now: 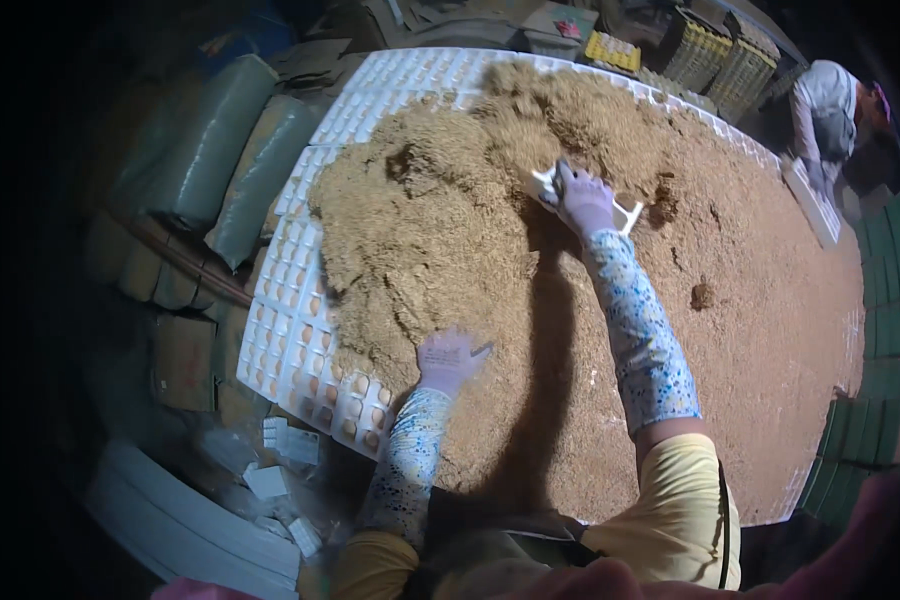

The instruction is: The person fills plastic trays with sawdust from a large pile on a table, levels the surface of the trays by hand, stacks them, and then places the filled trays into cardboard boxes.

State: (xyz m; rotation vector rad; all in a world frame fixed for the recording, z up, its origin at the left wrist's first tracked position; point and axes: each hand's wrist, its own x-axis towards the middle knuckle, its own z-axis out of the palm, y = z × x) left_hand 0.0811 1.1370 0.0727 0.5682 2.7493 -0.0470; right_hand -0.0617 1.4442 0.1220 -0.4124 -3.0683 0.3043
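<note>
My left hand (450, 356), in a pale purple glove, lies against a broad heap of loose brown husk-like material (427, 247); its fingers are partly buried, and whether they hold anything cannot be told. Farther forward, my right hand (589, 199), gloved alike, grips a white tray-like piece (630, 217) at the heap's edge. White egg trays (292, 330) with eggs in their cells border the heap on the left and far side. Beside my left forearm, several eggs (360, 412) show in the nearest tray. A thinner layer of husk (750, 322) covers the surface to the right.
At the far right a person (829, 120) bends over, holding a white tray (814, 202). Full green sacks (214, 142) stand at the left. Stacked yellow egg trays (694, 52) are behind the table, green stacks (885, 277) along the right. White packs (270, 480) lie lower left.
</note>
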